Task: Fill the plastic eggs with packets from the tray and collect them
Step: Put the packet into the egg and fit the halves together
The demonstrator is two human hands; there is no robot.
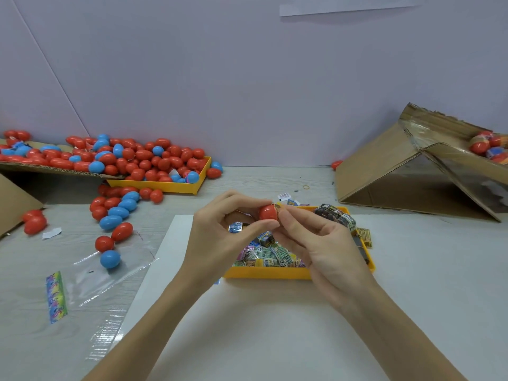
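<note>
Above tray [264, 273] of packets [270, 255]: red egg [268, 212] pinched by left hand [220, 229] fingers [264, 224]; right hand [321, 243] fingers [287, 217] curled against its open end.

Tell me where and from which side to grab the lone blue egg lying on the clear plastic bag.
Pinch the blue egg across its narrow middle, coming straight down from above. It lies on its side on the plastic bag, with open space on every side but the upper left, where a red egg sits close.

Two yellow plastic trays [268, 274] [165, 186], two brown cardboard boxes [384, 171] [16, 199], two hands [220, 232] [321, 243]; red and blue plastic eggs [143, 158] too many to count.
</note>
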